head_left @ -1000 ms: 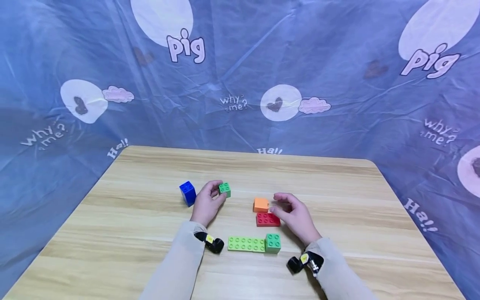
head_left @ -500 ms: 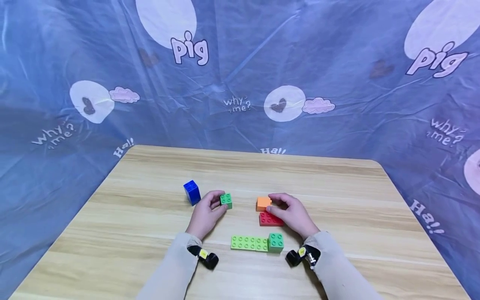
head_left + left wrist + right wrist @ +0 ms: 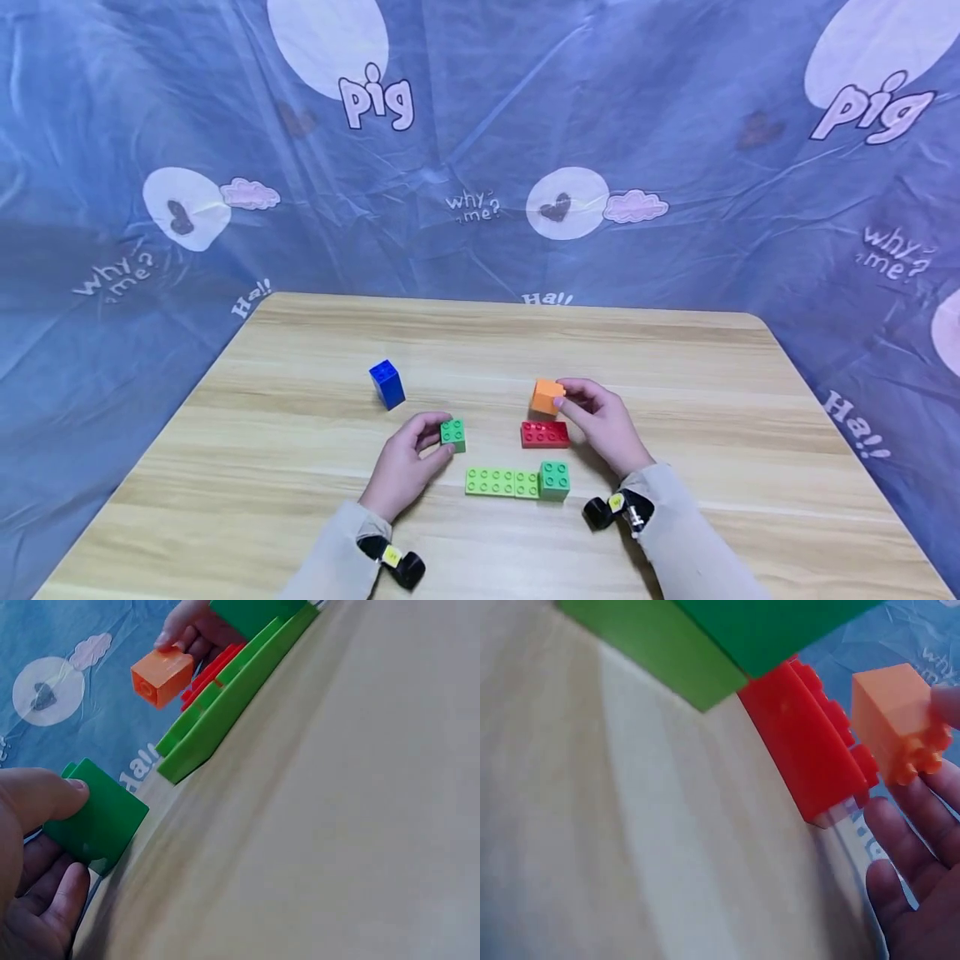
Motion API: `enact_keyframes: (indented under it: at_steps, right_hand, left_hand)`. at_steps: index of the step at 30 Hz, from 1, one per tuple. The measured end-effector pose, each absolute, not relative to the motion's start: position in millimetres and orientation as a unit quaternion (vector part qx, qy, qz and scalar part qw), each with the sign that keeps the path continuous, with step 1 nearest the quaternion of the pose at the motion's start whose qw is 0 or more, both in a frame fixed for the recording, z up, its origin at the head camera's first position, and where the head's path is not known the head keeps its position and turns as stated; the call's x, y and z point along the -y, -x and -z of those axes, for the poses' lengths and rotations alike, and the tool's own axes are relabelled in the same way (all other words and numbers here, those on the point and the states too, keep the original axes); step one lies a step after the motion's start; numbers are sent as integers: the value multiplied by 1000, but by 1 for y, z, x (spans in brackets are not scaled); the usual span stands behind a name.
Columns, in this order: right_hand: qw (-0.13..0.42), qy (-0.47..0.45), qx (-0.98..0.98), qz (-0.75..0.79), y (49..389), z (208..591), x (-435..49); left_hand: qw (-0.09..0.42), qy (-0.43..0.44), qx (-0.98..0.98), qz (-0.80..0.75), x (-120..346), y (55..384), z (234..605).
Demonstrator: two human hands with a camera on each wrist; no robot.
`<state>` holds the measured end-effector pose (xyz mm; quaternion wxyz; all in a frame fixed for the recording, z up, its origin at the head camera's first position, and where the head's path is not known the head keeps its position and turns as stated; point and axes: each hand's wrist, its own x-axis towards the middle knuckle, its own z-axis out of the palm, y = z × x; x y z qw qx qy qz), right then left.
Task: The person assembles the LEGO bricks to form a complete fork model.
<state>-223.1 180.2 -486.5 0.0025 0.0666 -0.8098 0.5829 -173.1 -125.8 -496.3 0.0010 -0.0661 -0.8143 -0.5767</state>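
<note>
On the head view, the left grip (image 3: 408, 462) pinches a cube-shaped green plastic brick (image 3: 453, 437), the right grip (image 3: 609, 423) an orange plastic block (image 3: 545, 397) beyond a rectangular red plastic brick (image 3: 545, 435); left wrist, the thumb (image 3: 49, 796) presses the green brick; right wrist, the orange block's studs (image 3: 930, 760) face the fingers (image 3: 906, 836).

I can see both arms (image 3: 697, 537) stretched forward. The left hand (image 3: 405, 467) and right hand (image 3: 606, 423) both pinch.

Head view forward-down; wrist views close, both with orange block (image 3: 165, 673)
</note>
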Motion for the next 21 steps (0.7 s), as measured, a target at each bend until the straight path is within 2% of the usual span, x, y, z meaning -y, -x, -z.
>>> enact_keyframes:
  at_steps: [8, 21]
  right_hand:
    - [7, -103, 813, -573, 210, 472, -175]
    - [-11, -243, 821, -516, 182, 443, -159]
  left_hand:
    - [8, 89, 813, 575, 129, 166, 497]
    - [-11, 87, 791, 605, 130, 167, 497]
